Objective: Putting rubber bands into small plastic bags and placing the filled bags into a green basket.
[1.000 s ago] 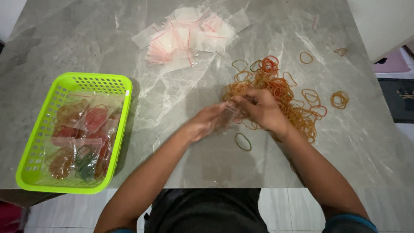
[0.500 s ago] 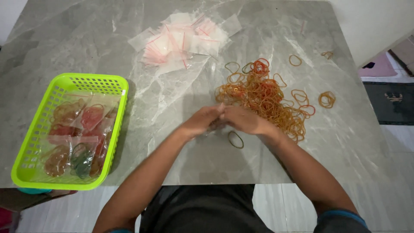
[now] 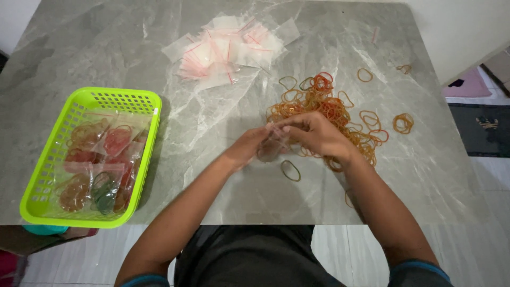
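My left hand (image 3: pixel 249 146) and my right hand (image 3: pixel 316 133) meet over the middle of a grey marble table (image 3: pixel 212 175). Between them they pinch a small clear plastic bag (image 3: pixel 272 148) that holds a few rubber bands. Both hands grip the bag's top edge. Just behind my right hand lies a heap of orange and red rubber bands (image 3: pixel 324 109). A single loose band (image 3: pixel 290 170) lies on the table below my hands.
A pile of empty small clear zip bags (image 3: pixel 228 50) lies at the back centre. A lime green plastic basket (image 3: pixel 40 175) at the left front edge holds several filled bags of bands. Stray bands (image 3: pixel 403 123) are scattered to the right.
The view has shifted slightly. My hands stay together on the bag and have moved a little toward me, away from the rubber band heap.
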